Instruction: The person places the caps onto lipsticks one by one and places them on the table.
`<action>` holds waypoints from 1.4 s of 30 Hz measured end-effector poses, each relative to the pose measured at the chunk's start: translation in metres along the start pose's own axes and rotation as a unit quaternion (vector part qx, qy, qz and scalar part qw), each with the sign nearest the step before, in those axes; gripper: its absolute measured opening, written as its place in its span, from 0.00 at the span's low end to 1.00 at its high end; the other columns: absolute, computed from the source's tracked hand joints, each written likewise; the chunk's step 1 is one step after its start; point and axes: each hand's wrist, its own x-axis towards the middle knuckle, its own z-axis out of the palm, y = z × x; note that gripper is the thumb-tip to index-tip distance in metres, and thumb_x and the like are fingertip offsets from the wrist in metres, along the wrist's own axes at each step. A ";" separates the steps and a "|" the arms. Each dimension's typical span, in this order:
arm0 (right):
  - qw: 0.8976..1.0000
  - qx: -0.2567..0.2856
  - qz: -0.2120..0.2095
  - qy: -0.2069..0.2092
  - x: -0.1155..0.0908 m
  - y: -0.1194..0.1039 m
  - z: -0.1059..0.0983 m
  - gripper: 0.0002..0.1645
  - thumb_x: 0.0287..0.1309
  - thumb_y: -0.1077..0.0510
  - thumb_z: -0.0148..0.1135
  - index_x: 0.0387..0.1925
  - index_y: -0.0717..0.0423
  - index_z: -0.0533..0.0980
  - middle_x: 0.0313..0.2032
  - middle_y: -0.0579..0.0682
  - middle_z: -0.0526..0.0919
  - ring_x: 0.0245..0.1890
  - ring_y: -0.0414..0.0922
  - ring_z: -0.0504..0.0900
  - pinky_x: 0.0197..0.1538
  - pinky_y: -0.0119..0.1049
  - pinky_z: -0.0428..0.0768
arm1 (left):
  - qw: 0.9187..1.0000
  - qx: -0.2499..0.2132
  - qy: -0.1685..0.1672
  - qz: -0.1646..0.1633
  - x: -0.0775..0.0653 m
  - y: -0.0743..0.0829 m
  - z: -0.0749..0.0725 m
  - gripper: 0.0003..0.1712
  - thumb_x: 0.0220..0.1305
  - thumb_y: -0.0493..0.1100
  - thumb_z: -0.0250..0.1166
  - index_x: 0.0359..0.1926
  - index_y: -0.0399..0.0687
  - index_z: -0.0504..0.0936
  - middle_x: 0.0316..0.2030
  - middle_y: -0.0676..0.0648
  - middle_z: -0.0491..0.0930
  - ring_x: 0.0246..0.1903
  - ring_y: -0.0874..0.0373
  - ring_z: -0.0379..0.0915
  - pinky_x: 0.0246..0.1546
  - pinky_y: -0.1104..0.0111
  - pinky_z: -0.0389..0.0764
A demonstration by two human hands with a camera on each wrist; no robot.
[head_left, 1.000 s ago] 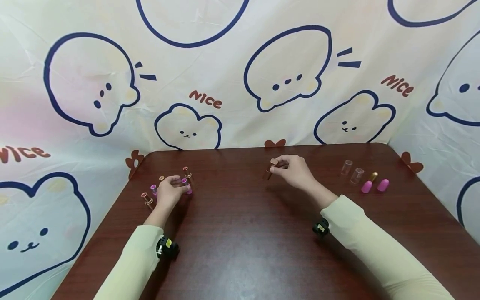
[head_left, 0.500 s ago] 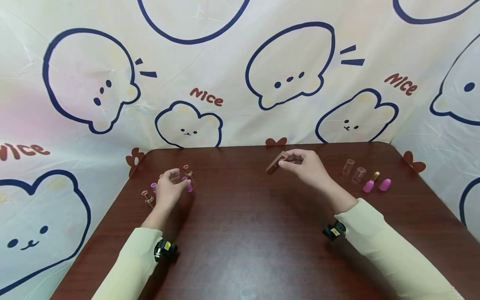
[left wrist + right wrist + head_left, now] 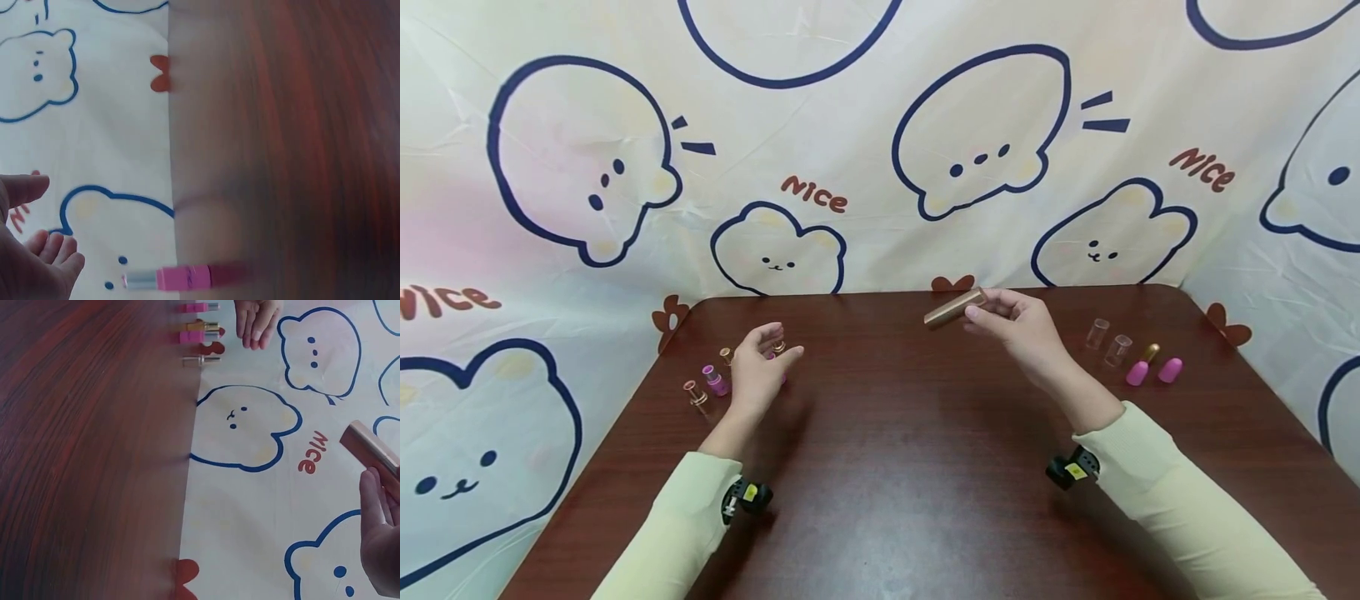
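A rose-gold lipstick tube is pinched between the thumb and fingers of my right hand, raised over the far middle of the table and tilted close to level. In the right wrist view, the rose-gold lipstick tube shows a smooth, flat-sided body. My left hand hovers with parted fingers among several uncapped lipstick bases and holds nothing. Left of it stand a rose-gold base and a purple base. Other bases are partly hidden behind the hand. A pink base appears below it in the left wrist view.
On the right side are two clear caps, two pink caps and a gold piece. The brown table ends at the back against a printed cloth.
My right hand has lifted the lipstick tube and turned it from steep to nearly level. My left hand has moved up and to the right from beside the purple base.
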 end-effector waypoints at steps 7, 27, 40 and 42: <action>0.995 0.096 -0.003 0.003 -0.002 -0.005 0.005 0.26 0.49 0.59 0.63 0.49 0.67 0.69 0.43 0.58 0.73 0.40 0.47 0.79 0.46 0.43 0.72 | 0.997 -0.056 -0.050 0.012 -0.007 0.017 0.014 0.28 0.47 0.42 0.69 0.49 0.39 0.71 0.47 0.43 0.74 0.48 0.55 0.70 0.50 0.64 0.68; 0.960 0.280 -0.011 -0.010 -0.007 -0.011 0.022 0.25 0.52 0.63 0.58 0.53 0.65 0.67 0.50 0.60 0.72 0.44 0.49 0.77 0.48 0.39 0.71 | 0.939 -0.285 -0.166 0.101 -0.030 0.058 0.069 0.22 0.52 0.35 0.64 0.49 0.35 0.72 0.44 0.40 0.76 0.46 0.47 0.72 0.44 0.65 0.73; 0.943 0.331 -0.030 0.007 -0.008 -0.016 0.029 0.28 0.52 0.65 0.57 0.55 0.68 0.62 0.47 0.60 0.72 0.44 0.50 0.77 0.48 0.39 0.70 | 0.895 -0.399 -0.170 0.108 -0.035 0.089 0.101 0.22 0.51 0.33 0.64 0.49 0.32 0.72 0.44 0.37 0.76 0.46 0.44 0.71 0.46 0.61 0.71; 0.941 0.336 -0.035 0.008 -0.008 -0.017 0.030 0.27 0.52 0.65 0.57 0.54 0.67 0.63 0.47 0.60 0.73 0.45 0.50 0.77 0.48 0.39 0.70 | 0.890 -0.407 -0.172 0.111 -0.036 0.094 0.103 0.21 0.52 0.32 0.63 0.49 0.32 0.72 0.44 0.37 0.75 0.47 0.42 0.70 0.47 0.61 0.71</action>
